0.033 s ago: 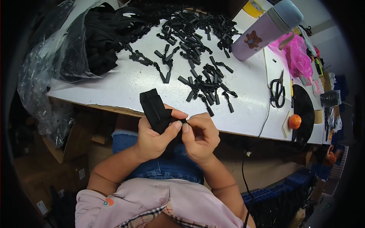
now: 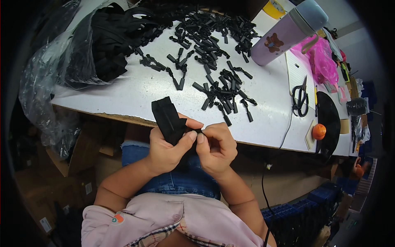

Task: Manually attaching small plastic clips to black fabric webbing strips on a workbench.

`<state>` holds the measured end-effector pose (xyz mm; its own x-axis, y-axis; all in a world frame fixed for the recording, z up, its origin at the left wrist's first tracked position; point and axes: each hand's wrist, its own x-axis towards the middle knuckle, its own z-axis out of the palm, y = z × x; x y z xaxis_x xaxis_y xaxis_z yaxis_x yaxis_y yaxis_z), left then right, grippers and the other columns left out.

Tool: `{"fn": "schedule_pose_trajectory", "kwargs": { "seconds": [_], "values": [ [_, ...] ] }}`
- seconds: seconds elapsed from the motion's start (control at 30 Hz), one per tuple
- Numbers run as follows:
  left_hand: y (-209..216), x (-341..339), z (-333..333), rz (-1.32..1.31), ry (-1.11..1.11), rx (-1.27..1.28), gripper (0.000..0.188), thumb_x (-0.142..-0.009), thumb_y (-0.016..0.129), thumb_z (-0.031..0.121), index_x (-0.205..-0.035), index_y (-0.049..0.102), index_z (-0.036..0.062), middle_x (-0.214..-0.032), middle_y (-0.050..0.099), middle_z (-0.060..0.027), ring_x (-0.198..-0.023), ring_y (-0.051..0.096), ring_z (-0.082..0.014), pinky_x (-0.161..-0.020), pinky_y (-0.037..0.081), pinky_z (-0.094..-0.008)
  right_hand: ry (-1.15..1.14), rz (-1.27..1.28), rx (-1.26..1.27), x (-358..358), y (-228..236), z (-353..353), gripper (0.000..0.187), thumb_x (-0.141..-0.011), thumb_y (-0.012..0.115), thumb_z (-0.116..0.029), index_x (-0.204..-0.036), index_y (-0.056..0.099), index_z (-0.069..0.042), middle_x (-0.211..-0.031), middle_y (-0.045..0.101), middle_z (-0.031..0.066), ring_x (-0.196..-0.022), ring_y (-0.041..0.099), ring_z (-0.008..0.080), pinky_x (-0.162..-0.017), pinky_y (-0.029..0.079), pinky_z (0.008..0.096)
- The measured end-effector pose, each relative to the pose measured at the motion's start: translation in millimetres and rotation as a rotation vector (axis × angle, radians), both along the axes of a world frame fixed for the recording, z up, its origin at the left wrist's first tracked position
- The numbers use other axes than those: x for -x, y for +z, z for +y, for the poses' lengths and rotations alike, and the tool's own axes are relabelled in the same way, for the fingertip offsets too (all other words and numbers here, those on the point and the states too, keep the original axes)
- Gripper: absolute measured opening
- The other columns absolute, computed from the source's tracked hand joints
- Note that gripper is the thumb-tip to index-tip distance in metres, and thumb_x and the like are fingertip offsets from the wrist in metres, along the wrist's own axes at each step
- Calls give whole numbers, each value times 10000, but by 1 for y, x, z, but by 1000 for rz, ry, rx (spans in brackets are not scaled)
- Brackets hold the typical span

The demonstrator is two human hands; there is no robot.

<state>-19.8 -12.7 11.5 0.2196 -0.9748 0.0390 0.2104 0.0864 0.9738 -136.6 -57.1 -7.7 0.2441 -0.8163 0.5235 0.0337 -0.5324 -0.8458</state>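
My left hand (image 2: pixel 166 152) is closed around a folded black zipper tape (image 2: pixel 164 117), whose broad loop stands up above the thumb with a line down its middle. Close beside it, my right hand (image 2: pixel 218 148) pinches the narrow black end of the tape between thumb and forefinger. The fingertips of both hands nearly meet there, and they hide whether a slider sits on that end. Beyond my hands, many black zipper sliders with long rectangular pulls (image 2: pixel 224 96) lie scattered on the white table (image 2: pixel 148 90). Both hands are over my lap, just off the table's near edge.
A clear plastic bag (image 2: pixel 39 94) with black tapes (image 2: pixel 109 49) lies at the left. Toward the right stand a lilac bottle (image 2: pixel 275 41), black scissors (image 2: pixel 301 101), an orange fruit (image 2: pixel 319 131) and a pink plastic bag (image 2: pixel 323 68). A cord (image 2: pixel 286 131) hangs over the table edge.
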Motion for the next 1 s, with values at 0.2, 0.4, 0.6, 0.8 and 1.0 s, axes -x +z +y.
{"fn": "schedule_pose_trajectory", "kwargs": {
  "seconds": [0.2, 0.4, 0.6, 0.8, 1.0],
  "values": [
    [-1, 0, 3, 16, -6, -33, 144, -780, 530, 4, -923, 550, 7, -830, 537, -30, -556, 468, -23, -482, 377, -158, 225, -43, -278, 9, 0, -1, 49, -765, 554, -5, -791, 513, 1, -699, 475, 24, -498, 358, 26, -437, 291, 167],
    [-1, -7, 4, -27, -52, -6, 152, -788, 542, 54, -921, 539, -20, -862, 495, -68, -526, 456, -39, -410, 369, -134, 409, -207, -669, 13, 7, 1, 44, -807, 526, -32, -823, 508, 5, -707, 471, 18, -571, 389, 34, -496, 315, 159],
    [5, -10, 1, 82, -113, -1, 89, -803, 548, 60, -874, 554, 5, -792, 534, -29, -494, 450, -22, -419, 354, -156, 229, -32, -57, 9, -2, -2, 71, -785, 555, -27, -834, 517, 8, -720, 496, 31, -557, 408, 43, -467, 325, 170],
    [-4, -7, 3, -54, -9, 30, 97, -812, 556, 102, -827, 540, 8, -737, 526, -16, -488, 432, -44, -444, 346, -172, 362, -20, -440, 8, 20, -10, 122, -726, 615, -18, -814, 535, 9, -675, 497, 39, -483, 417, 48, -419, 321, 184],
    [-4, -11, 2, 11, 61, -83, 146, -840, 521, 151, -816, 529, 7, -627, 492, 10, -477, 410, -37, -438, 328, -177, 576, 461, -325, 14, 19, -12, 100, -695, 615, -53, -743, 539, -10, -600, 476, 54, -434, 416, 141, -416, 344, 234]
  ]
}}
